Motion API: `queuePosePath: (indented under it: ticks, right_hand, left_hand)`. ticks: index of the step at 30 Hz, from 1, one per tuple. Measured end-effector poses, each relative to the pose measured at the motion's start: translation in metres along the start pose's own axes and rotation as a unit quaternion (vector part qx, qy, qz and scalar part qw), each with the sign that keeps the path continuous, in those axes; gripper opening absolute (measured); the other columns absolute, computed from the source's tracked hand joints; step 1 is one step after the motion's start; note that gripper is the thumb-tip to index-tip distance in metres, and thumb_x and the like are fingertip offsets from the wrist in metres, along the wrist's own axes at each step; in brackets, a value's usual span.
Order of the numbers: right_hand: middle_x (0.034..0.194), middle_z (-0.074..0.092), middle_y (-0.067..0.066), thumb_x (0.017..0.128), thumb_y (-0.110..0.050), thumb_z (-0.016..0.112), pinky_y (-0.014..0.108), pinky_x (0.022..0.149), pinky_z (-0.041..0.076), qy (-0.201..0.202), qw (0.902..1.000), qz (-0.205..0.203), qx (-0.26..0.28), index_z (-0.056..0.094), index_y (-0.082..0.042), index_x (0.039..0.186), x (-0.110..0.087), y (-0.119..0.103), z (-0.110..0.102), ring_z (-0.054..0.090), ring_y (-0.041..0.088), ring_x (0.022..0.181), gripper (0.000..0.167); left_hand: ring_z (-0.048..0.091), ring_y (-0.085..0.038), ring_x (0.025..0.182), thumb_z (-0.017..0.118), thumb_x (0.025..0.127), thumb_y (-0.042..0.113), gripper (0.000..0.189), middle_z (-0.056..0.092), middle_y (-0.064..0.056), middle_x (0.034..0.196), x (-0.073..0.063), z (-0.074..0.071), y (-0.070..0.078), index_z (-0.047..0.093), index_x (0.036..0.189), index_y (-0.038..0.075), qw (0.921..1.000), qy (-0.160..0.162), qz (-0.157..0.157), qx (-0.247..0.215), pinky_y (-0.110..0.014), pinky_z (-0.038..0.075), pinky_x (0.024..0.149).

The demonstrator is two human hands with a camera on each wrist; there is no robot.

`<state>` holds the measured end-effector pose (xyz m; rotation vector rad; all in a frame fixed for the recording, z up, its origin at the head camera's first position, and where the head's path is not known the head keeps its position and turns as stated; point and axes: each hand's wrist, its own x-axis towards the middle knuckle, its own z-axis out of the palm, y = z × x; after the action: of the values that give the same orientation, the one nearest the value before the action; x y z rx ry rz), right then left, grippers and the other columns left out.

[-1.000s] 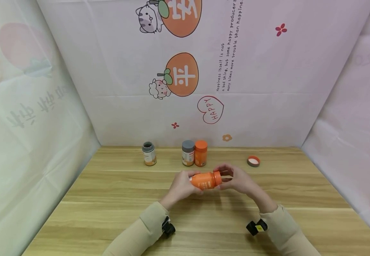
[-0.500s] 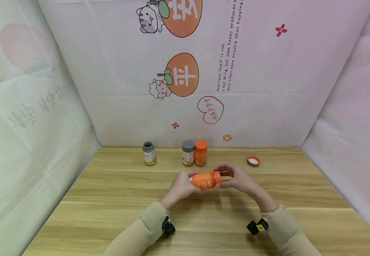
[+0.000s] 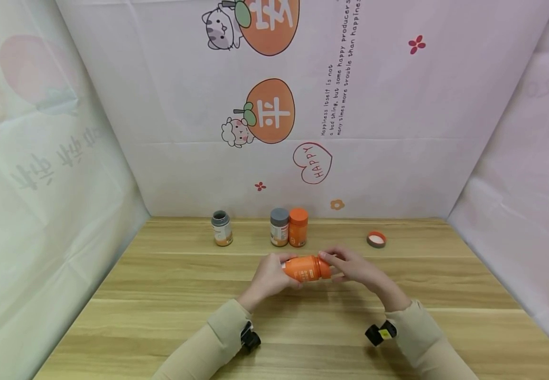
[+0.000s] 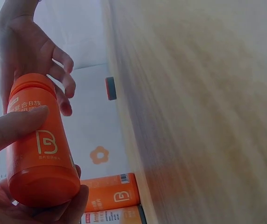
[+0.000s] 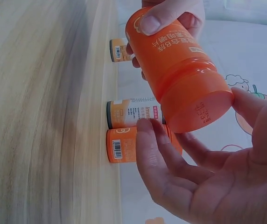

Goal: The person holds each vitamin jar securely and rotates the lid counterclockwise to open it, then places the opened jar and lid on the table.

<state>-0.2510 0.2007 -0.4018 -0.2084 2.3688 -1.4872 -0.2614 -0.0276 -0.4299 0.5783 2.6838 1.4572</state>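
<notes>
Orange bottle [image 3: 301,269] lies sideways above the desk [image 3: 312,338], left hand [image 3: 268,275] curled round its body. Right hand [image 3: 354,268] loosens from its earlier hold: fingers [image 5: 150,158] spread, one touching the cap [image 5: 196,102], which sits in place; likely a grip being reset.

Upper limbs of the person, head view: the left sleeve [image 3: 195,351] and right sleeve [image 3: 442,361] are displaying plain beige fabric, long in cut. Each is ending in a wide, loose-looking cuff, the left cuff [image 3: 229,323] and right cuff [image 3: 415,328] both matching the beige. Small black wrist cameras are being worn, blocky in outline: the left camera [image 3: 250,339] is showing dark casing, while the right camera [image 3: 374,338] is bearing a yellow patch [image 3: 385,334]. Both hands are appearing bare.
</notes>
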Motion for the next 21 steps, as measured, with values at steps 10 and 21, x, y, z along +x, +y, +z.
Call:
queuePosePath:
  ticks: [10,21]
  right_hand:
    - [0.115,0.060,0.014,0.093,-0.053,0.048,0.044,0.085,0.053,-0.016,0.9995,0.018,-0.018,0.047,-0.001,0.132,-0.0006,-0.0024,0.0001,0.063,0.021,0.096,0.065]
    - [0.122,0.053,0.021,0.094,-0.043,0.054,0.046,0.086,0.052,-0.042,0.9990,-0.013,0.011,0.044,0.002,0.132,-0.0031,-0.0034,-0.0018,0.062,0.024,0.096,0.060]
  left_hand:
    - [0.058,-0.014,0.086,0.087,0.054,0.007,0.065,0.070,-0.003,0.104,-0.0010,-0.0011,0.0023,0.067,0.116,0.009,1.0000,0.000,0.007,-0.004,-0.033,0.047,0.078]
    - [0.058,-0.015,0.088,0.088,0.054,0.007,0.065,0.069,-0.004,0.106,-0.0006,-0.0009,0.0010,0.067,0.116,0.009,0.9999,0.000,0.011,-0.004,-0.034,0.047,0.079]
